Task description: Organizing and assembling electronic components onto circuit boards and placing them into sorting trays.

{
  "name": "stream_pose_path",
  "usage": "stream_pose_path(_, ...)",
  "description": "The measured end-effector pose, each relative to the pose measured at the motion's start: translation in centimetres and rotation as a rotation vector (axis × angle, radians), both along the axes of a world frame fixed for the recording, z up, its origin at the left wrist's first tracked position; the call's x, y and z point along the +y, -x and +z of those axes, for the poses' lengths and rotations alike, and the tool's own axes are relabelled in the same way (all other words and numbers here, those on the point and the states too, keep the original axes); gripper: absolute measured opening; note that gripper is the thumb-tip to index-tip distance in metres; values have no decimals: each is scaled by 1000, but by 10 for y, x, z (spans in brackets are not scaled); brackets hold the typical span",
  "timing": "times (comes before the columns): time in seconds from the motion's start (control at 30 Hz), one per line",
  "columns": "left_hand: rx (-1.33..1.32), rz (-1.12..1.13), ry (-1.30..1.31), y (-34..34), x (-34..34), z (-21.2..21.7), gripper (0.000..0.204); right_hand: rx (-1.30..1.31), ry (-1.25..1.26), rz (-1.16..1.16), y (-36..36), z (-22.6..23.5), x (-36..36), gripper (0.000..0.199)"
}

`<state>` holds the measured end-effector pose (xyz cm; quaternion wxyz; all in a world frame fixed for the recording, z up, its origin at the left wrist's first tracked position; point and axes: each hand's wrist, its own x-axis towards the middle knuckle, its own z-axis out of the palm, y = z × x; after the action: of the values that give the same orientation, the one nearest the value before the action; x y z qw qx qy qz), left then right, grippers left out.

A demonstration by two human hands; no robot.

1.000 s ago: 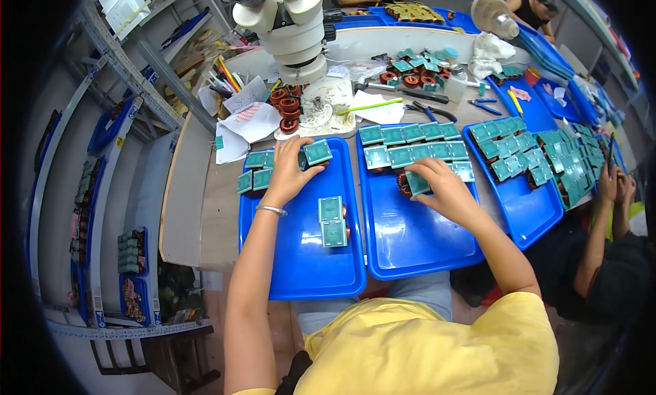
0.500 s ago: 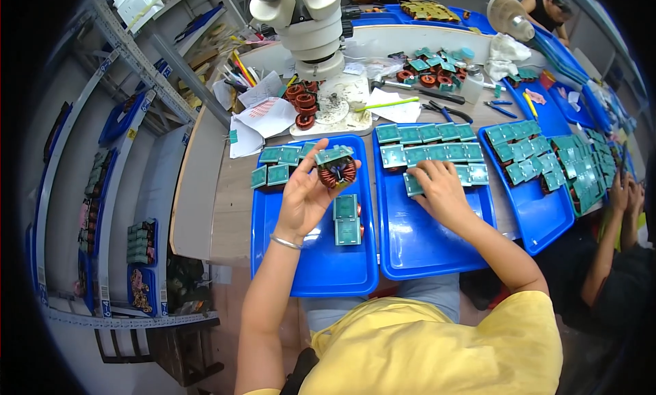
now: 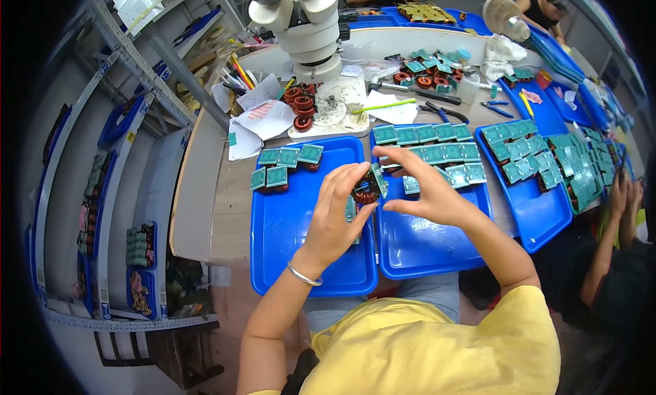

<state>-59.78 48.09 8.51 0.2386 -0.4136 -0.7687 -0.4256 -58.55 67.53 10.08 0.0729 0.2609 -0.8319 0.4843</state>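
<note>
Between the thumb and fingers of my left hand [image 3: 333, 214] is a copper-wound toroidal coil [image 3: 367, 192]. It is turned on its side, and its green circuit board [image 3: 380, 180] faces right. My right hand [image 3: 437, 193] is open beside it, thumb and fingers spread either side of the board; I cannot tell whether they touch it. Both hands are above the gap between the left blue tray [image 3: 287, 272] and the middle blue tray [image 3: 437, 258]. Several board-topped coils [image 3: 278, 157] sit at the left tray's back; others there are partly hidden behind my left hand. Rows of such coils [image 3: 437, 153] fill the middle tray's far part.
A white microscope [image 3: 314, 33] stands behind the trays, with bare red coils [image 3: 301, 108] beside it. Pliers [image 3: 447, 112] and loose coils [image 3: 430, 70] lie behind the middle tray. Further right is another blue tray [image 3: 547, 224] of coils, next to another person's hands [image 3: 625, 193].
My left hand has moved right and tilted the coil onto its side. My right hand has lifted off the middle tray's coils and come left beside the held coil, fingers spreading.
</note>
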Motion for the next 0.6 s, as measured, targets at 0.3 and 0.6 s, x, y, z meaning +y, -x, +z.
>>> stream_pose_path(0.3, -119, 66, 228, 60, -39, -7, 68, -366, 296, 155, 5, -17, 17, 54)
stream_pose_path(0.6, -33, 331, 709, 129, -73, -58, 58, -292, 63, 237, 24, -7, 16, 55)
